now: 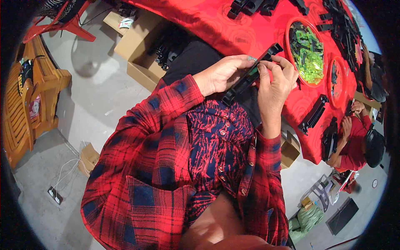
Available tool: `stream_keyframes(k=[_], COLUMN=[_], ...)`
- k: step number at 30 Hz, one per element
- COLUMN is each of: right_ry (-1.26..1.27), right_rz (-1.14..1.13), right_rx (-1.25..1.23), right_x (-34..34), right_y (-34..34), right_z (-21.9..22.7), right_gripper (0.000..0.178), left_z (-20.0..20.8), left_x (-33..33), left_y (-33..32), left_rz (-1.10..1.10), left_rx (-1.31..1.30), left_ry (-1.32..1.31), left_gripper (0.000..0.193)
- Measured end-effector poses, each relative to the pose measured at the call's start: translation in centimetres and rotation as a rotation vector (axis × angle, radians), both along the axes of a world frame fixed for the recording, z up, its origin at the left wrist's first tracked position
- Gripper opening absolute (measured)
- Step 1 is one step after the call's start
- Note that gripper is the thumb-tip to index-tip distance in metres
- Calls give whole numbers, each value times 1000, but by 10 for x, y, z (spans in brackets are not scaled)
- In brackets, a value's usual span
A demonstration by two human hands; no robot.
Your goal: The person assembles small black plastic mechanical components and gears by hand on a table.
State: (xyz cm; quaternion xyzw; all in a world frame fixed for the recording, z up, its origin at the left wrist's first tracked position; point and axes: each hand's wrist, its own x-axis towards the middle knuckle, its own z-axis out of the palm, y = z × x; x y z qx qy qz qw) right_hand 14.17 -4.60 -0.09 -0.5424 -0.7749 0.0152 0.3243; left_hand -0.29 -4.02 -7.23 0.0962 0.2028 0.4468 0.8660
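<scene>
A long, narrow black plastic part point(237, 91) is held at a slant above my lap, its far end close to the table edge. My left hand point(223, 74) is closed around its left side, fingers partly hidden behind it. On the other side my right hand point(277, 81) pinches at the part's middle, thumb and forefinger together. A small green piece point(253, 71) shows in the part beside those fingertips; how it sits there I cannot tell. Just right of my right hand stands a round red basket point(287, 41) with bright green and black plastic pieces.
The table has a red cloth point(208, 18). Black parts point(341, 29) are piled at the far right, and a smaller red basket point(329, 89) stands nearer. An open cardboard box point(141, 75) with black parts is left of my lap. Co-workers sit at right, one in red point(356, 137).
</scene>
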Motion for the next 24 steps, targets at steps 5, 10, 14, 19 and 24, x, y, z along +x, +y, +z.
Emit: stream_keyframes(k=[5, 10, 14, 19, 24], right_ry=[-8, -14, -8, -70, -183], right_rz=[-9, -7, -6, 4, 36], right_rx=[-18, -11, -14, 16, 45], right_x=[-3, -5, -8, -9, -11], right_y=[-2, -5, -7, -11, -17], right_z=[-4, -8, -12, -10, -4], right_gripper=[8, 8, 8, 12, 17], left_z=[-8, -4, -9, -9, -3], left_x=[3, 4, 2, 3, 3], left_y=[2, 1, -2, -2, -2], left_rz=[13, 24, 6, 40, 62], left_rx=[4, 9, -4, -8, 6], left_ry=[-36, 20, -13, 20, 26], left_gripper=[18, 18, 17, 16, 17])
